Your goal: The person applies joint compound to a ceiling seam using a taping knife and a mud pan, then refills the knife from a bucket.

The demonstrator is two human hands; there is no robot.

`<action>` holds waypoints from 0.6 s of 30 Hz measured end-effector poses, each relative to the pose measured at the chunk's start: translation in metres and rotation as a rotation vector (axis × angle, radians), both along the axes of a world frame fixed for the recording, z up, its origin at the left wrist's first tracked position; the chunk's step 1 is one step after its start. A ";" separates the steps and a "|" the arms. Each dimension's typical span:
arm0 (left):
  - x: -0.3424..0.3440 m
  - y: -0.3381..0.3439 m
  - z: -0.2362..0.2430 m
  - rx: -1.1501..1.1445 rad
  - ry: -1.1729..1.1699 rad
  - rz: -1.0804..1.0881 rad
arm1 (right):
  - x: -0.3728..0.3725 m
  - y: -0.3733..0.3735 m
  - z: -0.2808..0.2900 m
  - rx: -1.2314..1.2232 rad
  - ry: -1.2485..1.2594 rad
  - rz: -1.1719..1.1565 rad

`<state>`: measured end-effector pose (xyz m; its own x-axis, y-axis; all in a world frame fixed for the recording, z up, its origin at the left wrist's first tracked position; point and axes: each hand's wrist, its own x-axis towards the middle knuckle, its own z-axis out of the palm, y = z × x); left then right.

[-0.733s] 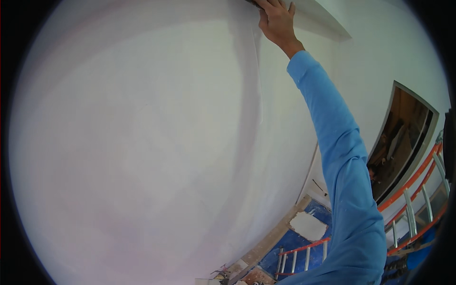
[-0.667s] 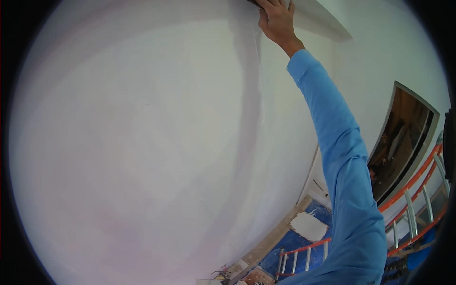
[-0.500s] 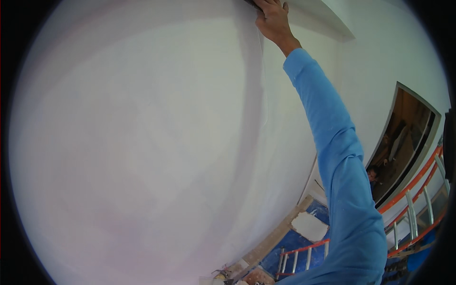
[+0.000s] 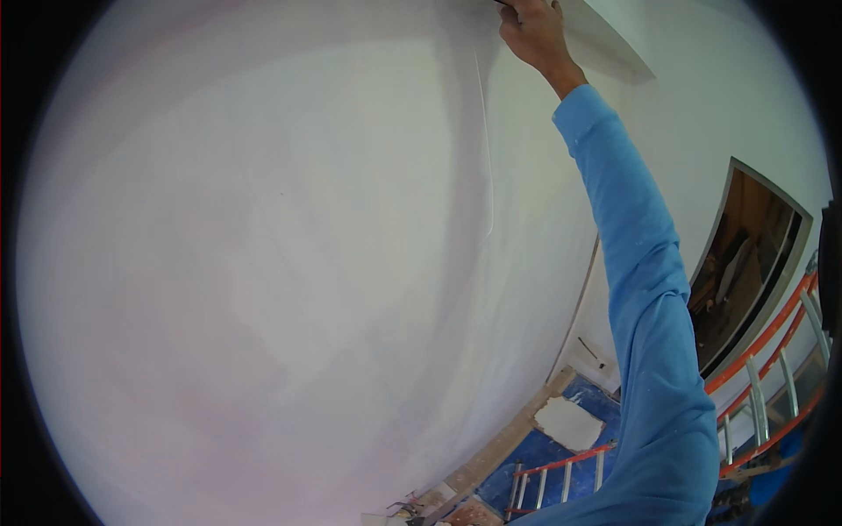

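Note:
My right hand is raised high against the pale wall, at the top of the view. Its fingers close round a flat tool, of which only a dark edge shows; the frame cuts off the rest, so I cannot make out its exact kind. From the lower right, my blue-sleeved arm stretches up to it. Just left of and below the hand, a thin raised white line runs down the wall's surface. My left hand is out of view.
Right of my arm are an opening with a grey frame and an orange ladder with metal rungs. Far below, another orange ladder and a whitish board sit over blue floor covering. A ledge juts out at upper right.
My right hand and arm have shifted to the right, with the tool. More of the thin white line now shows. The person glimpsed at the opening earlier is no longer visible.

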<state>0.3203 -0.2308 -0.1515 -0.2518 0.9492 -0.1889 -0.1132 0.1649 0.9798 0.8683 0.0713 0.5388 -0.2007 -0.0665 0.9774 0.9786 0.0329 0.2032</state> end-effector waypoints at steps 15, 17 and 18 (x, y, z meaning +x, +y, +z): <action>0.000 0.013 0.007 -0.006 0.002 0.018 | -0.021 0.013 -0.011 -0.110 0.149 0.022; -0.001 0.011 0.011 0.000 0.001 0.026 | -0.023 -0.009 -0.014 -0.256 0.158 -0.034; -0.002 0.010 0.011 0.005 -0.002 0.036 | -0.024 -0.007 -0.014 -0.208 0.169 0.031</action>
